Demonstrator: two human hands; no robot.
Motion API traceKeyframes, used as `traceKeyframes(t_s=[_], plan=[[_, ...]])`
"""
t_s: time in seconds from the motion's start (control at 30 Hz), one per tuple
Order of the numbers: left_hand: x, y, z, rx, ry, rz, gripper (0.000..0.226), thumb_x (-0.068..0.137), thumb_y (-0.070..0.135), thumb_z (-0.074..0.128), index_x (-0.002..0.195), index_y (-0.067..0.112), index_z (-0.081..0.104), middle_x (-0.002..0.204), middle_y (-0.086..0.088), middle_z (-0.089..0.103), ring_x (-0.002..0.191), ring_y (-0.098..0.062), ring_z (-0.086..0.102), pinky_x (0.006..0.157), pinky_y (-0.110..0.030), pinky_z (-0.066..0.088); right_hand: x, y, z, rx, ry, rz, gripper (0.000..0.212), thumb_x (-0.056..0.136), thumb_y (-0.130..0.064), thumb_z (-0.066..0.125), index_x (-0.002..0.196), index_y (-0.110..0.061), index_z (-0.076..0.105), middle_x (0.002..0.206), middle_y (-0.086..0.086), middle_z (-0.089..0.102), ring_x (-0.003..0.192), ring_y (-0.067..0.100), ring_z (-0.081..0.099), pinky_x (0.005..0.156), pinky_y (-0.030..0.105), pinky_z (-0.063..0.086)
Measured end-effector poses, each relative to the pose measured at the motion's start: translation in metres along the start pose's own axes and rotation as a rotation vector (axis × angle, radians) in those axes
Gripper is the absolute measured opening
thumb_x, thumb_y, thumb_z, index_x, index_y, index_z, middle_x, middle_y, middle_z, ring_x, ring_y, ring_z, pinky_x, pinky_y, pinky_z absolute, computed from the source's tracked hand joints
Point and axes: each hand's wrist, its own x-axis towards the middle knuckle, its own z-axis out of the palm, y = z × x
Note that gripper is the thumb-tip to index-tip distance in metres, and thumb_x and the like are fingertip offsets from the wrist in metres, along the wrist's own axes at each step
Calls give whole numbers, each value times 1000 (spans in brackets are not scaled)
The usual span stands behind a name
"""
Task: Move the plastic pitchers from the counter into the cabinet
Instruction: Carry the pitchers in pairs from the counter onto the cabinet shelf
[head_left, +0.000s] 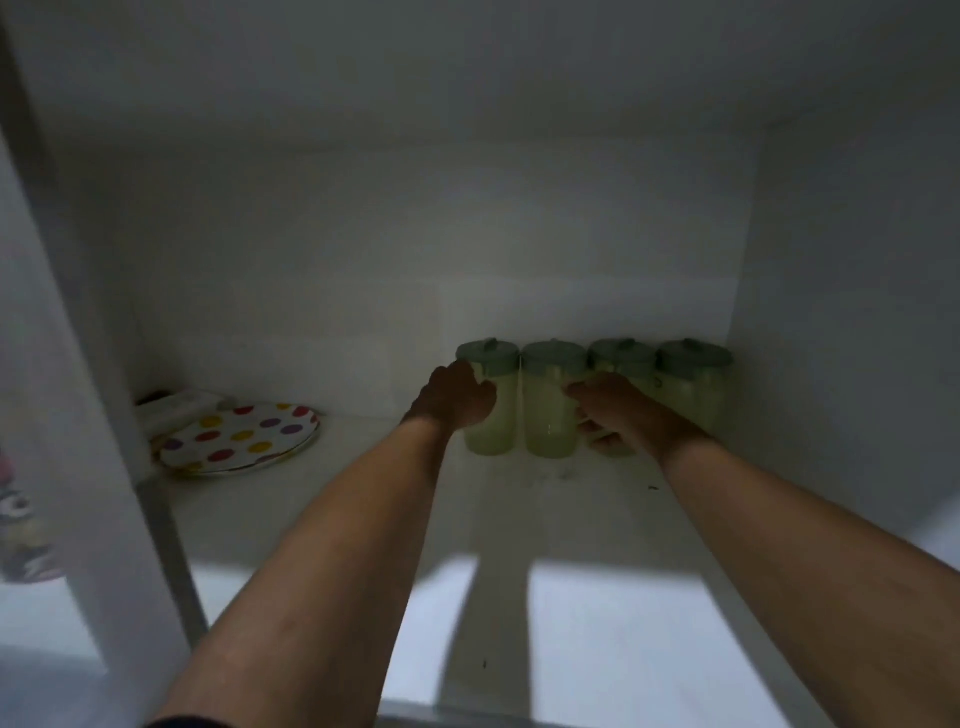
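Pitchers are standing in a row of four at the back right of the cabinet shelf (363, 499), upright and pressed side by side, each pale green with a darker green lid. We are reaching both bare arms into the dim cabinet. Our left hand (454, 397) is wrapping around the left side of the first pitcher (491, 400), thumb toward us and fingers curling behind it. Our right hand (610, 410) is closing on something between the second pitcher (550, 405) and the third pitcher (623, 361), likely a handle, though we cannot tell for sure in the gloom. The fourth pitcher (693, 379) is sitting just beside the right wall, untouched. Well apart, at the left of the shelf, a spotted plate (241, 436) is lying flat with something white behind it.
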Motion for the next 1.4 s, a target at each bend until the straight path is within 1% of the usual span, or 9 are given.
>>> traceKeyframes(t_s=[0.2,0.3,0.6,0.7,0.8,0.97,1.07,1.2,1.4], plan=[[-94,17,-30,40,9,108,36,96,31,55,124,12,68,131,-12,67,119,-31,62,98,-33,51,-91,-21,6,-43,-88,-188,26,95,-27,56,106,-7,67,84,14,60,73,25,59,58,30,42],[-137,6,-42,-11,49,140,28,92,28,61,108,10,76,111,-14,76,104,-32,70,89,-36,57,-139,-25,22,-39,-123,-266,13,93,-26,58,93,-15,63,81,9,65,66,21,64,62,31,48],[-264,-68,-142,-16,89,53,21,93,22,61,95,6,76,88,-16,75,86,-32,73,80,-37,61,-256,-69,105,-44,-335,-396,21,96,-23,58,106,-7,67,89,10,68,74,20,68,71,34,50],[-310,-118,-189,18,133,-46,21,93,19,61,85,5,74,74,-13,70,75,-33,72,63,-29,53,-295,-90,156,-46,-424,-434,15,95,-23,59,99,-11,66,84,7,67,72,20,67,66,32,48],[-363,-176,-238,10,178,-152,17,92,19,61,85,7,71,76,-10,72,66,-23,68,53,-29,52,-338,-117,216,-69,-507,-480,13,95,-22,58,99,-12,66,81,5,66,70,18,66,63,31,47],[-479,-279,-326,40,271,-342,25,94,26,60,103,8,75,94,-14,77,86,-28,75,68,-30,58,-433,-162,342,-59,-659,-554,14,93,-19,57,79,-18,58,77,7,64,67,21,64,55,26,44],[-563,-350,-373,37,324,-470,27,98,25,57,110,7,73,100,-17,77,90,-30,76,60,-28,56,-504,-180,426,-63,-792,-593,11,93,-21,59,84,-15,60,76,8,63,62,18,61,53,24,40],[-672,-443,-420,5,419,-701,29,98,27,54,108,6,71,104,-22,76,96,-35,74,65,-35,53,-594,-184,528,-70,-982,-621,10,90,-23,62,86,-14,62,77,9,64,64,19,61,57,29,43],[-809,-549,-446,-26,570,-1007,30,89,24,57,95,1,74,96,-26,76,68,-28,62,52,-26,46,-693,-175,654,-145,-1191,-627,11,89,-24,62,81,-16,59,76,7,62,67,19,58,62,33,46]])
